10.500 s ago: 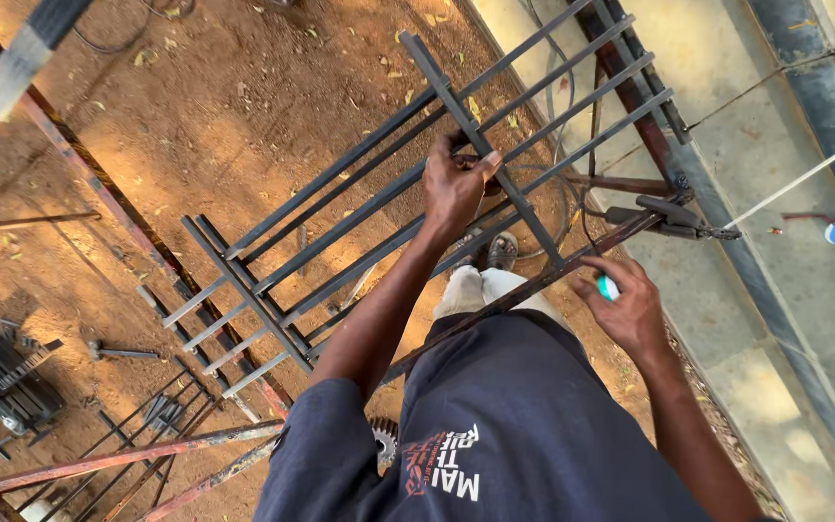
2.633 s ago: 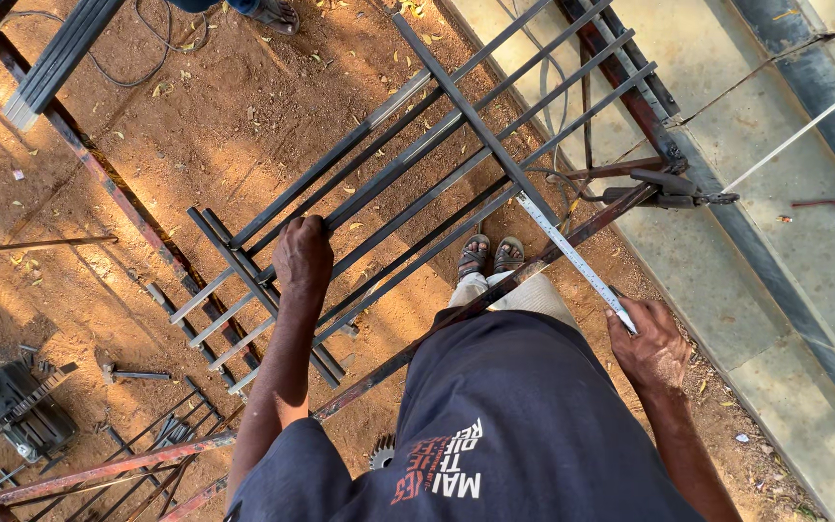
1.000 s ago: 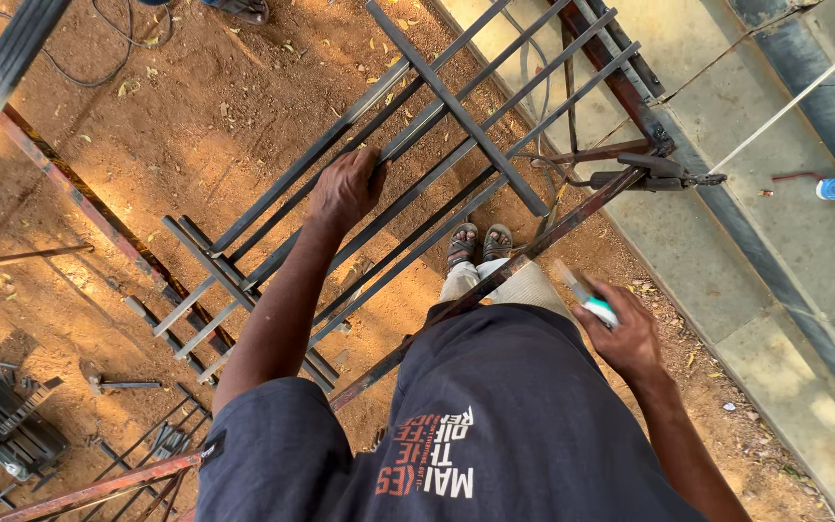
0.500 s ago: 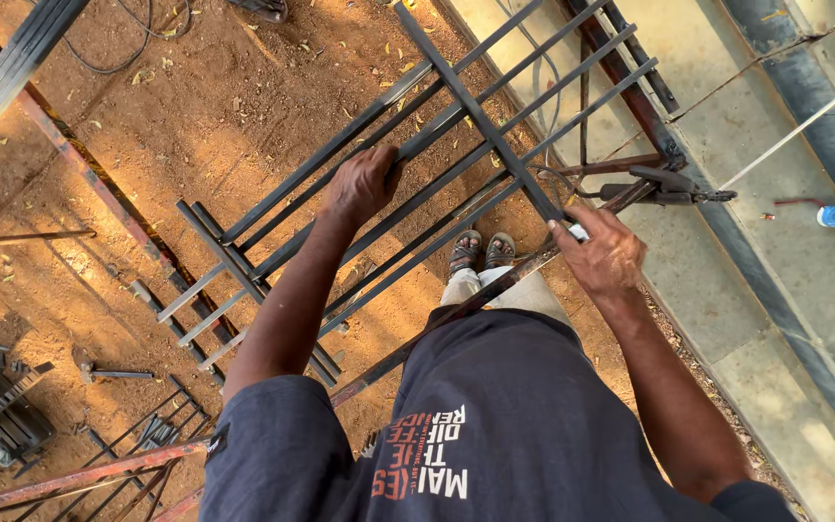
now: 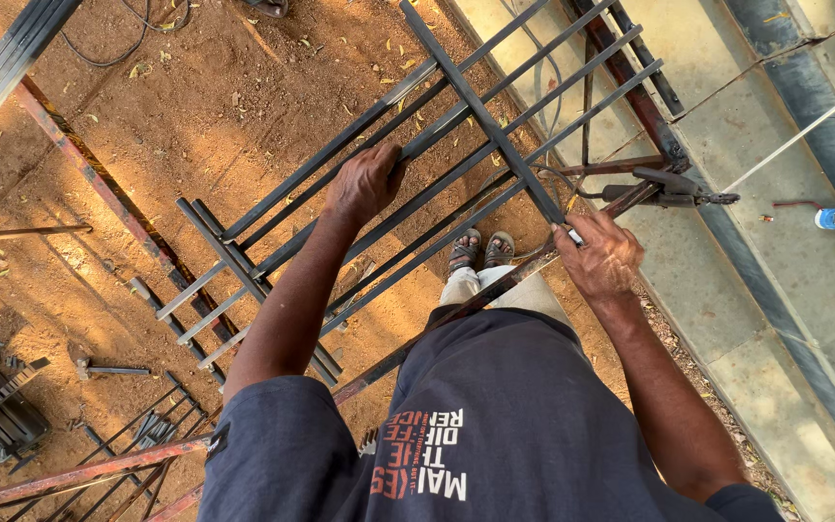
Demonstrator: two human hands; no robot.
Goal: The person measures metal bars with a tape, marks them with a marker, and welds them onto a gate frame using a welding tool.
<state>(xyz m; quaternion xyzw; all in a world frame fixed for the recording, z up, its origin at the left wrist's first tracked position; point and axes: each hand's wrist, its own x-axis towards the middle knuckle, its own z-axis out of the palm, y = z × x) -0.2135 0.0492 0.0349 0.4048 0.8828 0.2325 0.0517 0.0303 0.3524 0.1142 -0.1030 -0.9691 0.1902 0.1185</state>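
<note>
Red packed dirt lies under everything I look down on, with a concrete kerb off to the side beyond my right fingers. My left hand is closed over one of the long bars of the steel grille, fingers wrapped round it near the middle of the frame. My right hand is curled at the near end of the diagonal flat bar that crosses the grille; something small and pale shows at the fingertips, but I cannot tell what it is. The grille sits raised and tilted above the ground, just beyond my sandalled feet. I judge it heavy and fully rigid, welded steel with hard edges and a dry, dusty, non-slip surface; best gripped on the long bars near the cross members, both hands well apart for balance. Just past my right fingers a welding clamp grips a rusty bar. Further out on the concrete lies a small blue round container. My shirt carries white and orange lettering.
</note>
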